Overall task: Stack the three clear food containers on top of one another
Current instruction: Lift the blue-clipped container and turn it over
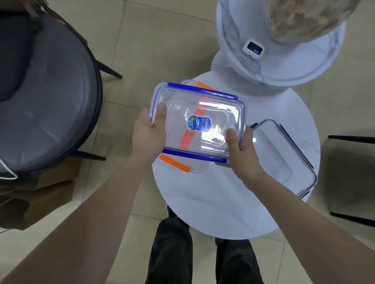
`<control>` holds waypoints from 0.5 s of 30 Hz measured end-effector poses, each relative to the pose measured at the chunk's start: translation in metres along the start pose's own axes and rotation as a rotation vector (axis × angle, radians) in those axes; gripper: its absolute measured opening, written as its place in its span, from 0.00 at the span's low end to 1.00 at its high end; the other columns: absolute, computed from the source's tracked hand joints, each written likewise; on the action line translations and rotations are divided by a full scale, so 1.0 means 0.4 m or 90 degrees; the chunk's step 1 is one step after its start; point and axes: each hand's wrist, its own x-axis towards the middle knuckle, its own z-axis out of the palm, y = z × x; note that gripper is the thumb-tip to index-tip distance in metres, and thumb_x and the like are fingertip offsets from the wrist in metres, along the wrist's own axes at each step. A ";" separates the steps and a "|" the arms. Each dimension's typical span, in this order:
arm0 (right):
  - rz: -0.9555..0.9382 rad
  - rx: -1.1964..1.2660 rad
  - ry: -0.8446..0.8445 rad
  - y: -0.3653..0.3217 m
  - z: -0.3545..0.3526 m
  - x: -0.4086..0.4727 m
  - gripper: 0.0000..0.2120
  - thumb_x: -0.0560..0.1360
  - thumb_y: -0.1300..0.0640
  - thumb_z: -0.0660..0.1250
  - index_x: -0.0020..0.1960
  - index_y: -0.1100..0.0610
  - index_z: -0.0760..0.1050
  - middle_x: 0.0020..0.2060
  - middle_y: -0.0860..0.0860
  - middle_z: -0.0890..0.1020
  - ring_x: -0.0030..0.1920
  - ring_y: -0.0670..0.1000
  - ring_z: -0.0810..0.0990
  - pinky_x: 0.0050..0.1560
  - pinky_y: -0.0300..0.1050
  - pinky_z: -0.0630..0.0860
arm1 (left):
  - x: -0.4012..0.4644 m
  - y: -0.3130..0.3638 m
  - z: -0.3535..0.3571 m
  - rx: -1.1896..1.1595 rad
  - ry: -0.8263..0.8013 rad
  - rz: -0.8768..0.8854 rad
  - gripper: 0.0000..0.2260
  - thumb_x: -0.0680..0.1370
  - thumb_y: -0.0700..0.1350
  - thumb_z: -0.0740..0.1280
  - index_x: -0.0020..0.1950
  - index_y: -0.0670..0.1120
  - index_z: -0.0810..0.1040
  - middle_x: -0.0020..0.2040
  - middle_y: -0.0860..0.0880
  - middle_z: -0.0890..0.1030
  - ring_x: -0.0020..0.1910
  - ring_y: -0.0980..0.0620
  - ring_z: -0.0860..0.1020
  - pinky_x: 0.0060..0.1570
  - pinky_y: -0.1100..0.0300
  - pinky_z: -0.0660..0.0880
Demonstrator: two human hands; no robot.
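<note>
A clear container with blue clips (197, 120) is held in the air over the round white table (227, 204). My left hand (149, 132) grips its left end and my right hand (241, 149) grips its right end, thumbs on the lid. Directly beneath it sits a clear container with orange clips (179, 165), partly hidden, resting on the table's left side. A third clear container with dark clips (287, 157) lies on the table to the right, beside my right hand.
A second, marble-patterned round table (285, 62) stands behind, carrying a small white device (253, 48). A grey cushioned chair (42, 93) is at left with brown paper bags (35, 200) below it. Dark chair legs (352, 140) show at right.
</note>
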 end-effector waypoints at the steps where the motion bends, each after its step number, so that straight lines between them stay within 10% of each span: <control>1: 0.012 0.017 -0.004 -0.006 -0.003 0.003 0.18 0.83 0.46 0.56 0.70 0.51 0.60 0.62 0.52 0.77 0.57 0.57 0.82 0.49 0.57 0.84 | -0.003 -0.001 0.000 0.001 0.000 0.002 0.17 0.81 0.63 0.59 0.51 0.50 0.74 0.40 0.56 0.82 0.37 0.65 0.83 0.28 0.74 0.73; 10: 0.026 0.184 0.041 -0.009 0.007 0.007 0.05 0.81 0.49 0.63 0.56 0.41 0.73 0.55 0.48 0.84 0.56 0.56 0.84 0.48 0.48 0.83 | -0.004 0.010 -0.001 -0.006 -0.014 0.001 0.17 0.83 0.61 0.57 0.50 0.49 0.74 0.38 0.56 0.80 0.37 0.62 0.82 0.28 0.73 0.73; 15: 0.058 0.267 0.118 0.005 0.015 -0.016 0.09 0.78 0.53 0.68 0.57 0.53 0.80 0.51 0.53 0.86 0.52 0.57 0.84 0.53 0.52 0.83 | -0.004 0.012 -0.017 -0.020 -0.035 -0.071 0.16 0.80 0.63 0.61 0.48 0.52 0.76 0.42 0.53 0.85 0.40 0.54 0.86 0.36 0.61 0.82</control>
